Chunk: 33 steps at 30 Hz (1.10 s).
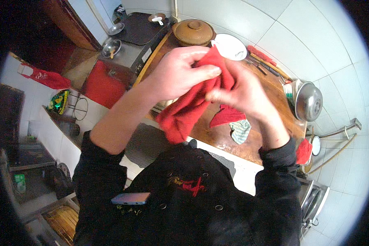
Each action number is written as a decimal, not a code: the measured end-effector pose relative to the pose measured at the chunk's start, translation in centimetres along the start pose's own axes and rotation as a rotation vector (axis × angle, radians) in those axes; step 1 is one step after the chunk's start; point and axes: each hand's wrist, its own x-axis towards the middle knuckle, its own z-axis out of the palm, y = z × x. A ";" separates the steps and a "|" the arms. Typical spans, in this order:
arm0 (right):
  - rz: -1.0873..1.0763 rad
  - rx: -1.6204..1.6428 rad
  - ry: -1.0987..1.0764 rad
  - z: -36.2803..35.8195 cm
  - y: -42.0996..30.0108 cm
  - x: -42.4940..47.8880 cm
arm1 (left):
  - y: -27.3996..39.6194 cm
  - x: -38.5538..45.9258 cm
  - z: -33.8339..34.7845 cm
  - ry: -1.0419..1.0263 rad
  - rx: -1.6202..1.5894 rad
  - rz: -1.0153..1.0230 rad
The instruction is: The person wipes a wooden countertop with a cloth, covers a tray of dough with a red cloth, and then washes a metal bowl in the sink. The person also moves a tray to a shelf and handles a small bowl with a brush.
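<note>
A red cloth (pixel 184 113) hangs bunched and creased between my hands, above the near part of the wooden counter (pixel 199 132). My left hand (pixel 184 70) pinches its upper part between thumb and fingers. On the other side, my right hand (pixel 239 89) grips the cloth's edge, its fingers partly hidden behind the fabric and slightly blurred. Below my right hand, a second red cloth (pixel 227 117) lies on the counter, touching a patterned pale green and white cloth (pixel 240 131).
A lidded brown clay pot (pixel 194 32) and a white plate (pixel 230 46) stand at the back. Knives (pixel 258 66) lie along the tiled wall. A metal bowl (pixel 309 101) is at the right. Left of the counter are a black tray (pixel 143 27) and small glass bowls (pixel 111 48).
</note>
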 end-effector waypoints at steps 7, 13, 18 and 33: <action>0.209 0.087 -0.042 -2.0 6.4 0.5 | 3.2 2.8 -8.9 0.147 0.117 0.007; 0.112 -0.062 0.376 -3.3 6.4 11.5 | -3.9 7.7 -24.4 0.286 0.015 0.004; 0.184 -0.050 0.519 -2.1 2.5 14.4 | -6.6 9.3 -28.5 0.130 0.017 0.138; 0.679 -0.262 -0.026 25.7 11.5 -3.9 | -29.0 -18.9 -22.6 -0.158 0.600 -0.119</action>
